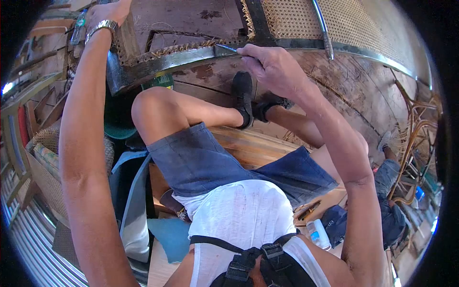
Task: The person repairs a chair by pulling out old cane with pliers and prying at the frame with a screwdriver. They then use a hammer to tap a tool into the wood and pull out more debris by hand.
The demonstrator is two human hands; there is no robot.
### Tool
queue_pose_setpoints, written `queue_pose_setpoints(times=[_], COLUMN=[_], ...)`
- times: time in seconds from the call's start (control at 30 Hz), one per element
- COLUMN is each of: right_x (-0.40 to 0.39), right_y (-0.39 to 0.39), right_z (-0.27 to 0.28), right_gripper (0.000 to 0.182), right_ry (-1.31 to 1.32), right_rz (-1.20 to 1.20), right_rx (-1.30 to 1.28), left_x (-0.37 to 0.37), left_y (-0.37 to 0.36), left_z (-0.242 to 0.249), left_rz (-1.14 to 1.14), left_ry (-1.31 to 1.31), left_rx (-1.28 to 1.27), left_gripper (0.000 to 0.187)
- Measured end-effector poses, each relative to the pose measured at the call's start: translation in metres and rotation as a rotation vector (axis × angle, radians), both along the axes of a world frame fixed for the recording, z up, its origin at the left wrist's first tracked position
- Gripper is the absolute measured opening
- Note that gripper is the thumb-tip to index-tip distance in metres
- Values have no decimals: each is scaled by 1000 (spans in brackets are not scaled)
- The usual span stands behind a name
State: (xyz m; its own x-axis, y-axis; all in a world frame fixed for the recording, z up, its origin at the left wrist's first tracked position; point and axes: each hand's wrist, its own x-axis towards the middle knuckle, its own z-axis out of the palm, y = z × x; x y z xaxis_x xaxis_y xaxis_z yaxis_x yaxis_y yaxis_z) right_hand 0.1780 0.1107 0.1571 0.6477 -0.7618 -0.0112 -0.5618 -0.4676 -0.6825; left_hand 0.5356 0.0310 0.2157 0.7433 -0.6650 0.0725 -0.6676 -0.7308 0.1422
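A dark wooden frame (186, 58) with woven cane spans the top of the view. Its right panel holds cane mesh (306, 24); along the left opening's edge run holes and frayed cane ends (186, 46). My right hand (272, 69) is closed on a thin pointed metal tool (226, 48), its tip at the frame's edge. At the upper left, my left hand (112, 12), wearing a metal watch, reaches to the frame's left side; its fingers are cut off by the picture's edge. A shiny metal rod (323, 29) lies across the mesh.
Beneath me is a wooden bench (253, 143). A green bucket (119, 125) stands by my left knee. Left are a plastic bottle (79, 26) and chair parts. At right are bent rattan pieces (416, 129) and another person's leg (389, 153). A bottle (315, 235) lies at lower right.
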Motion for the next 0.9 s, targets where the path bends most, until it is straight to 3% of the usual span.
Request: queue_pose_setpoints(times=[0.53, 0.6, 0.9], right_x=[9, 11, 7], right_y=[6, 8, 15], right_z=[11, 12, 20], right_gripper=[23, 23, 26], right_ry=[125, 92, 53], right_rz=[-14, -59, -177], right_rx=[-1, 152, 336], left_x=[6, 8, 10], left_y=[-1, -1, -2], left_z=[-4, -6, -9], left_rz=[12, -3, -1], left_ry=[42, 63, 144], left_rx=[-25, -35, -85], left_gripper=[115, 114, 115])
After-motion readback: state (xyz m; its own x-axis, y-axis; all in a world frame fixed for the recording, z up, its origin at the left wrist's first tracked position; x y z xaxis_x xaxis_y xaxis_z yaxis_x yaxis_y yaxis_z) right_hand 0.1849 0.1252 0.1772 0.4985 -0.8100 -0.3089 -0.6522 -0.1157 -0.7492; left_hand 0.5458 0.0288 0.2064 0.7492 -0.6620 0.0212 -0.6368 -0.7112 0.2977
